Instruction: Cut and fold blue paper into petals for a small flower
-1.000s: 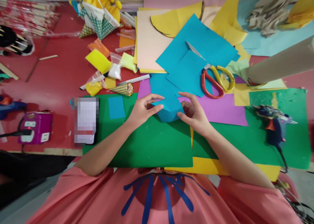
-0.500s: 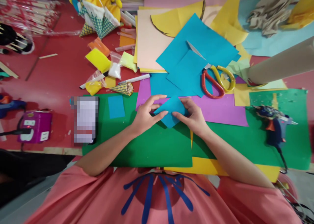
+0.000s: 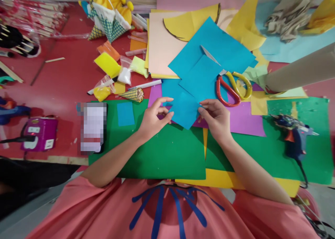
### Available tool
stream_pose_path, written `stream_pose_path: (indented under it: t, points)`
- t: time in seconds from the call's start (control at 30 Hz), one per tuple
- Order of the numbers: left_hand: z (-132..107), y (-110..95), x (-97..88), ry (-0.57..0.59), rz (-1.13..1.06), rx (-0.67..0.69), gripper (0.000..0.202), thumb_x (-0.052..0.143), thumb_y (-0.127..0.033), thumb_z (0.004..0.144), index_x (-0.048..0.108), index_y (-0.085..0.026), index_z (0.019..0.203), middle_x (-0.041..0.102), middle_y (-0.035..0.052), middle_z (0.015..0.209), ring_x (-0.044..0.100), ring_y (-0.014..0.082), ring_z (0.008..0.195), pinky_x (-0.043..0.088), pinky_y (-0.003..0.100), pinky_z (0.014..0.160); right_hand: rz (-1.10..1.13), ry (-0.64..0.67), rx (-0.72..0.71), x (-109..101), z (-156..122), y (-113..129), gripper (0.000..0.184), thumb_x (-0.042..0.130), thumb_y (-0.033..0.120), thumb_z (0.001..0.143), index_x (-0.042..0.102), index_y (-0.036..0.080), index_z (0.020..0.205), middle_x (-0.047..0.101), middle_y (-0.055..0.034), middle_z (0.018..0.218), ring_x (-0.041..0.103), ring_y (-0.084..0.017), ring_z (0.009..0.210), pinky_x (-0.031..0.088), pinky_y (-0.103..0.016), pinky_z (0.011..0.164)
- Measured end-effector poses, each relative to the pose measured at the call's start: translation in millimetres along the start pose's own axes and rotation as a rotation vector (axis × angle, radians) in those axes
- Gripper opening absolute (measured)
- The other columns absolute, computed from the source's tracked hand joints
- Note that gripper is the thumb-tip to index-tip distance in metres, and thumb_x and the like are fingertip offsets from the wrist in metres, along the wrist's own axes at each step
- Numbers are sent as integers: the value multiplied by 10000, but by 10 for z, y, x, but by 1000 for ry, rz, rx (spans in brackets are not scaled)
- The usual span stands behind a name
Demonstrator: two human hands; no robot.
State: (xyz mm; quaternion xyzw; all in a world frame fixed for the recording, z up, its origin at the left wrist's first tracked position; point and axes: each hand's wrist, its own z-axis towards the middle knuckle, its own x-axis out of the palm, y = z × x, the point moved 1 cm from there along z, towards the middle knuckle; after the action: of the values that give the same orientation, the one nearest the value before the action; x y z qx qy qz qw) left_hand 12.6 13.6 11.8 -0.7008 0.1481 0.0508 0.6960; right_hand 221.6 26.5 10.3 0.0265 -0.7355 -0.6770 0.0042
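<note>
A small square of blue paper (image 3: 185, 110) is between my two hands, turned with one corner towards me. My right hand (image 3: 216, 118) pinches its right corner between thumb and fingers. At the left corner, the fingers of my left hand (image 3: 157, 117) are apart, with the thumb tip close to the edge; whether they touch it I cannot tell. Just beyond lie larger blue sheets (image 3: 209, 40) and scissors with one red and one yellow handle (image 3: 229, 89), blades parted. Purple paper (image 3: 243, 118) and a green sheet (image 3: 157, 155) lie under my hands.
A smaller blue piece (image 3: 125, 114) and a phone (image 3: 92, 127) lie to the left. Beyond them are a pen (image 3: 145, 84), a checked paper cone (image 3: 133, 94) and clay packets (image 3: 107, 64). A glue gun (image 3: 297, 136) and a large tube (image 3: 300, 69) occupy the right side.
My hands have moved apart. The blue square has turned and flattened out between them, and my left thumb has slid off to its edge.
</note>
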Motion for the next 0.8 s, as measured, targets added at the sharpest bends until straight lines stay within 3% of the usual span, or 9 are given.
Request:
stream_pose_path:
  t: [0.2, 0.3, 0.4, 0.53, 0.63, 0.7, 0.8]
  points:
    - [-33, -29, 5, -3, -1, 17, 343, 589, -308, 852, 529, -220, 1179, 667, -49, 647, 678, 108, 552, 549, 199, 580, 11, -43, -51, -18, -11, 17, 230, 626, 321, 832, 541, 277, 1042, 617, 23, 777, 569, -114, 553, 496, -289, 563]
    - [-46, -41, 8, -80, 10, 26, 276, 595, -322, 855, 570, -219, 1111, 690, -34, 680, 691, 114, 584, 542, 189, 573, 30, 68, -62, 1, -43, 27, 304, 582, 376, 863, 514, 318, 1154, 559, 17, 750, 586, -151, 645, 507, -329, 638]
    - [-66, -38, 8, -128, 64, 61, 244, 614, -339, 842, 610, -212, 1051, 706, -16, 708, 694, 122, 640, 546, 194, 605, -37, 171, -58, 27, -80, 23, 310, 590, 397, 855, 556, 314, 1151, 532, 4, 759, 530, -151, 635, 469, -316, 593]
    - [-92, 5, -7, -39, -12, 129, 360, 544, -362, 883, 552, -247, 1224, 725, 3, 779, 680, 123, 660, 555, 217, 632, -83, 192, -15, 5, -80, -22, 220, 622, 327, 835, 616, 291, 1052, 501, 17, 714, 386, -117, 534, 350, -268, 491]
    - [-81, 28, -35, 36, -100, 153, 386, 495, -331, 904, 509, -281, 1287, 727, 37, 963, 698, 147, 772, 569, 240, 656, 13, 274, 33, -32, -47, -58, 146, 595, 269, 836, 635, 266, 976, 529, 10, 747, 442, -128, 603, 362, -264, 533]
    - [-56, 19, -51, 114, -75, 190, 371, 553, -264, 865, 562, -276, 1236, 715, 45, 1044, 699, 167, 865, 576, 253, 711, 52, 329, 41, -46, -28, -66, 118, 597, 236, 813, 647, 249, 920, 583, -2, 834, 515, -149, 730, 411, -278, 623]
    - [-20, -12, -64, 228, 40, 294, 262, 606, -149, 803, 690, -264, 1022, 734, 17, 993, 698, 163, 890, 570, 261, 789, 60, 401, 67, -41, -24, -60, 98, 602, 216, 798, 656, 239, 877, 623, -4, 881, 551, -160, 810, 442, -294, 700]
